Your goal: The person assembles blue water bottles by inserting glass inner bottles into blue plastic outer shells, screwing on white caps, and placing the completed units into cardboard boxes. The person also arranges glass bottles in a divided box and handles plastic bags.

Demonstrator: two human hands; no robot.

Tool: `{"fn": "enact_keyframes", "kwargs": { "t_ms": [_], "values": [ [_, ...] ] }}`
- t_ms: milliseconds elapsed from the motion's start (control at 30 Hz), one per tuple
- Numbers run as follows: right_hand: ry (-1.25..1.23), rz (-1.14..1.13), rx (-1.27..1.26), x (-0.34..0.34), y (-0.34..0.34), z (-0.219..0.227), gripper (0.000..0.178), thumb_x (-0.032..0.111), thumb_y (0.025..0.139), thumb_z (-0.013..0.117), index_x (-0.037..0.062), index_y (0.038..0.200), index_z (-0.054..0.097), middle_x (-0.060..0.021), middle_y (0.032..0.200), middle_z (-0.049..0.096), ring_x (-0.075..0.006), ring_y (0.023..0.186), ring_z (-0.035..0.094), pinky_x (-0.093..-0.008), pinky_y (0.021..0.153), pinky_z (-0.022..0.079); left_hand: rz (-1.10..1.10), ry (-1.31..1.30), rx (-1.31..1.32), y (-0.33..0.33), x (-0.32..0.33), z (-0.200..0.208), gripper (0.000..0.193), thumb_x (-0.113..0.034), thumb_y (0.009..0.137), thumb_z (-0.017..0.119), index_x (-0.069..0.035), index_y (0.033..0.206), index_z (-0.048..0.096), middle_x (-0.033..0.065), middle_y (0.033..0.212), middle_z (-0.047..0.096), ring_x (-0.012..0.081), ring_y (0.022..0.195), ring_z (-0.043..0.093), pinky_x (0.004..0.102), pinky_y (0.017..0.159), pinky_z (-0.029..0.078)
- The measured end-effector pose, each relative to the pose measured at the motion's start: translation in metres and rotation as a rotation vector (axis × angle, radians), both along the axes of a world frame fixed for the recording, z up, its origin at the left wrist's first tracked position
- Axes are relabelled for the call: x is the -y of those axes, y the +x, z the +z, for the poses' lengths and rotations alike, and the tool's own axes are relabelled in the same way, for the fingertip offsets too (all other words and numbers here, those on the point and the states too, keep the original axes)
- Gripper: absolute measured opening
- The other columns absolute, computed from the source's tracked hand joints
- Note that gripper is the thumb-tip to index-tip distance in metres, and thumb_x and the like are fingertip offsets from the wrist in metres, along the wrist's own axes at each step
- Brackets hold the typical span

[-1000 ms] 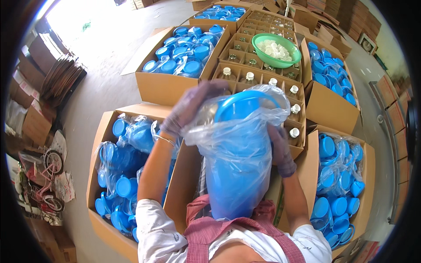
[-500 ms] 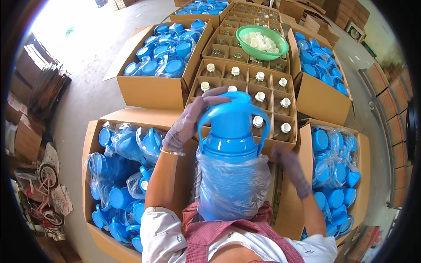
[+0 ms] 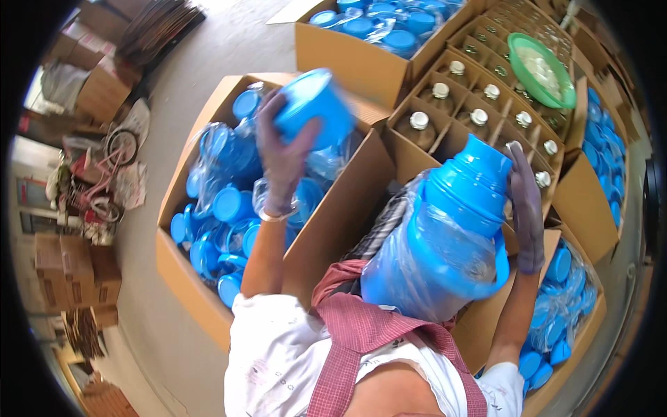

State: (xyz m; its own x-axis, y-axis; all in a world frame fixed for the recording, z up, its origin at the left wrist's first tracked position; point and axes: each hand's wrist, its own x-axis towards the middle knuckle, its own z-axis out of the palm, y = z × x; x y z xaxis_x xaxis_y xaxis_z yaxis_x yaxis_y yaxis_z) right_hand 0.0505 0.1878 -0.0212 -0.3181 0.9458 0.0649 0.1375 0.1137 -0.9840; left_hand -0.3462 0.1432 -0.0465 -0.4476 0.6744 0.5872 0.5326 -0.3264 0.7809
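Note:
My gloved left hand (image 3: 286,156) is raised over the left carton, its fingers wrapped round a blue cup-shaped flask lid (image 3: 316,104). In my lap leans a blue vacuum flask (image 3: 445,240), its lower body in clear plastic film and its stepped top uncovered. The flask's carrying handle has swung down across its front. Beside the flask's upper part, my gloved right hand (image 3: 526,201) is held upright with stretched fingers, close against its side; whether it touches cannot be made out.
The left carton (image 3: 191,295) and right carton (image 3: 590,333) hold several blue flasks. Ahead, a divided carton (image 3: 389,163) carries glass bottles with white caps. A green basin (image 3: 517,66) of white caps rests on it. More cartons of blue flasks stand farther off; a pink bicycle (image 3: 104,177) is at left.
The blue lid has come off the flask and moved left in my left hand. The handle has dropped, the flask leans right, and my right hand has come up beside it. The view has turned left.

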Motion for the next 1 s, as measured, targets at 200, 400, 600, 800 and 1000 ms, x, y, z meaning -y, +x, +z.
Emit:
{"fn": "enact_keyframes", "kwargs": {
  "t_ms": [200,400,600,800,1000],
  "values": [
    [-0.157,-0.174,-0.195,0.039,-0.01,-0.035,0.07,0.04,0.096,0.056,0.0009,0.149,0.033,-0.015,0.148,0.042,-0.025,0.134,0.041,-0.0355,0.113,0.029,0.403,-0.38,-0.406,-0.07,0.149,-0.124,0.043,-0.014,0.087,0.072,-0.002,0.127,0.06,0.024,0.137,0.048,0.0387,0.128,0.048,0.0404,0.103,0.042],
    [-0.242,-0.097,-0.104,0.023,0.008,-0.04,0.067,0.035,0.097,0.059,-0.0024,0.147,0.036,-0.0132,0.145,0.045,-0.023,0.132,0.043,-0.033,0.112,0.029,0.213,-1.089,-0.804,-0.049,0.124,-0.098,0.033,-0.034,0.089,0.065,-0.009,0.11,0.067,0.0148,0.108,0.066,0.0337,0.098,0.065,0.0451,0.085,0.051],
    [-0.05,-0.118,-0.219,-0.006,0.007,-0.016,0.077,0.041,0.093,0.064,-0.0037,0.147,0.033,-0.0209,0.144,0.044,-0.0248,0.135,0.043,-0.0344,0.109,0.037,-0.431,-0.563,0.006,0.071,-0.035,-0.017,0.028,-0.019,0.099,0.053,0.001,0.115,0.066,0.0158,0.102,0.071,0.0222,0.092,0.069,0.0321,0.082,0.053],
    [-0.021,-0.073,-0.094,-0.031,-0.005,-0.024,0.088,0.062,0.09,0.057,0.0008,0.148,0.033,-0.0244,0.148,0.037,-0.0296,0.14,0.035,-0.0386,0.114,0.029,-1.113,-0.784,0.214,0.186,-0.086,0.004,0.049,-0.037,0.102,0.048,0.002,0.132,0.052,0.0084,0.118,0.062,0.0138,0.107,0.056,0.0281,0.096,0.045],
    [-0.103,-0.218,-0.075,-0.033,0.001,-0.002,0.086,0.057,0.089,0.061,-0.0034,0.146,0.036,-0.0242,0.14,0.049,-0.0329,0.127,0.05,-0.0406,0.106,0.041,-1.234,-0.809,0.527,0.188,-0.103,-0.012,0.061,-0.047,0.093,0.061,0.004,0.126,0.055,0.0092,0.112,0.065,0.0147,0.101,0.061,0.0275,0.087,0.05]
  ]
}}
